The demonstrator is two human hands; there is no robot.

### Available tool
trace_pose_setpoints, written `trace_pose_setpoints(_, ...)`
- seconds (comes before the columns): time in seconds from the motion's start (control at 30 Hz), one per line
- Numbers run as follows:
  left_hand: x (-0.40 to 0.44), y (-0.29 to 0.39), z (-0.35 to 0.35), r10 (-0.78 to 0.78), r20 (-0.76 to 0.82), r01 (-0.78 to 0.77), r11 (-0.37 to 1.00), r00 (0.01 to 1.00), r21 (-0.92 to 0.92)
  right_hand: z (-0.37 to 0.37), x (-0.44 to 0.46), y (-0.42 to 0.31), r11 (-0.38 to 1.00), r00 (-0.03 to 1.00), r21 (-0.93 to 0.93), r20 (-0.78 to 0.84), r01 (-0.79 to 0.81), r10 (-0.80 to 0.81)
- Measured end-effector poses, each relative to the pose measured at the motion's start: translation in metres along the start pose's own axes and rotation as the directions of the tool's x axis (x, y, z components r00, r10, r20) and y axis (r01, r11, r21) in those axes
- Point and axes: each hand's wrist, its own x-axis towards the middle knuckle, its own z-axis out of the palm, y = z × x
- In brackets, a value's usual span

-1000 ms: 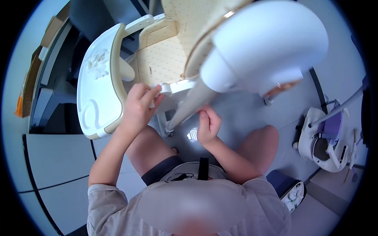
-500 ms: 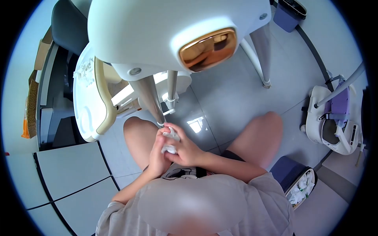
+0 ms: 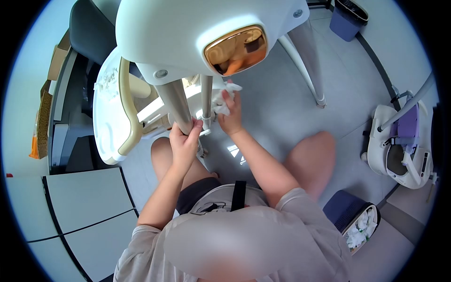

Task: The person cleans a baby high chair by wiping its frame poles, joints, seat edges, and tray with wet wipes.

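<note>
My left hand (image 3: 184, 144) is wrapped round the lower part of a silver metal leg (image 3: 176, 103) of a white high chair (image 3: 164, 35). My right hand (image 3: 231, 118) is raised beside the chair's rear leg (image 3: 206, 94), its fingers closed on a crumpled white tissue (image 3: 221, 103). Part of the tissue sticks out above the fingertips. Above both hands hangs the white underside of the seat, with a shiny gold panel (image 3: 235, 50) on its front.
To the left is a white tray (image 3: 105, 136) with tissue bits on it. A purple bin (image 3: 345, 21) stands at the far right back, and a tipped bin (image 3: 347, 211) full of tissues lies near my right side. A white and purple wheeled frame (image 3: 399, 141) stands right.
My hands were together around the tissue and have separated. The left has gone to the metal leg; the right has moved up and forward with the tissue.
</note>
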Motion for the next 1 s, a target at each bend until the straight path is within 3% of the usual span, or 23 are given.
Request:
trace_pose_setpoints(0.03, 0.003, 0.001, 0.000, 0.004, 0.018, -0.004, 1.000, 1.000, 0.008, -0.001, -0.006, 0.007, 0.999, 0.999, 0.026, -0.040, 0.031, -0.030)
trace_pose_setpoints(0.07, 0.004, 0.003, -0.002, 0.001, 0.042, -0.001, 1.000, 0.999, 0.021, -0.006, -0.019, 0.010, 0.990, 0.999, -0.134, -0.026, 0.040, -0.044)
trace_pose_setpoints(0.1, 0.008, 0.003, -0.002, 0.003, 0.069, -0.005, 0.999, 0.998, 0.032, -0.005, -0.033, 0.004, 0.973, 0.974, -0.061, 0.020, -0.223, 0.225)
trace_pose_setpoints(0.17, 0.012, -0.002, 0.004, 0.016, 0.040, -0.015, 1.000, 0.999, -0.016, -0.001, -0.052, -0.008, 0.729, 0.726, 0.046, 0.153, -0.683, 0.670)
trace_pose_setpoints(0.27, 0.016, -0.008, 0.007, 0.047, 0.013, -0.047, 0.999, 0.999, -0.026, 0.004, -0.036, -0.011, 0.699, 0.718, 0.245, -0.020, -0.672, 0.696)
trace_pose_setpoints(0.37, 0.014, -0.013, 0.006, 0.080, 0.034, -0.079, 0.996, 0.996, -0.033, 0.010, 0.003, -0.018, 0.912, 0.891, 0.173, -0.209, -0.373, 0.404)
trace_pose_setpoints(0.4, 0.012, -0.010, 0.006, 0.077, 0.047, -0.075, 0.996, 0.996, -0.048, 0.011, 0.012, -0.036, 0.908, 0.883, 0.098, -0.213, -0.407, 0.418)
trace_pose_setpoints(0.5, 0.012, 0.000, 0.005, 0.098, 0.112, -0.086, 0.990, 0.989, -0.114, 0.012, -0.031, -0.023, 0.780, 0.775, -0.042, 0.088, -0.625, 0.626)
trace_pose_setpoints(0.53, 0.012, 0.001, 0.005, 0.103, 0.136, -0.083, 0.987, 0.985, -0.140, 0.017, -0.059, 0.007, 0.892, 0.894, -0.217, 0.129, -0.398, 0.430)
trace_pose_setpoints(0.63, 0.017, -0.037, -0.007, 0.246, 0.129, -0.246, 0.969, 0.961, -0.014, -0.003, -0.038, -0.003, 0.686, 0.680, 0.069, -0.095, -0.724, 0.727)
trace_pose_setpoints(0.67, 0.012, -0.057, -0.011, 0.098, 0.105, -0.093, 0.994, 0.990, -0.050, -0.013, -0.014, -0.006, 0.832, 0.819, 0.004, -0.171, -0.555, 0.547)
trace_pose_setpoints(0.7, 0.008, -0.068, -0.007, 0.068, 0.084, -0.063, 0.996, 0.994, -0.065, -0.022, 0.018, -0.011, 0.932, 0.914, -0.075, -0.234, -0.356, 0.330)
trace_pose_setpoints(0.73, 0.004, -0.075, -0.002, 0.038, 0.065, -0.033, 0.996, 0.997, -0.079, -0.026, 0.045, -0.024, 0.948, 0.921, 0.034, -0.228, -0.317, 0.316)
trace_pose_setpoints(0.77, 0.002, -0.079, 0.003, 0.008, 0.043, -0.004, 0.996, 0.999, -0.093, -0.029, 0.068, -0.034, 0.967, 0.964, 0.102, -0.110, -0.233, 0.244)
trace_pose_setpoints(0.8, 0.004, -0.080, 0.006, 0.070, -0.009, -0.070, 0.998, 0.998, 0.007, -0.031, 0.086, -0.043, 0.971, 0.987, 0.181, 0.009, -0.158, 0.159)
trace_pose_setpoints(0.87, 0.005, -0.080, 0.009, 0.094, -0.031, -0.093, 0.996, 0.995, 0.015, -0.023, 0.094, -0.046, 0.956, 0.983, 0.287, 0.182, -0.055, 0.002)
trace_pose_setpoints(0.97, 0.008, -0.081, 0.011, 0.099, -0.057, -0.099, 0.995, 0.993, -0.007, -0.020, 0.093, -0.032, 0.979, 0.975, 0.157, 0.158, 0.132, -0.157)
trace_pose_setpoints(1.0, 0.009, -0.081, 0.014, 0.096, -0.063, -0.097, 0.995, 0.993, -0.022, -0.014, 0.084, -0.025, 0.986, 0.990, 0.114, 0.048, 0.125, -0.131)
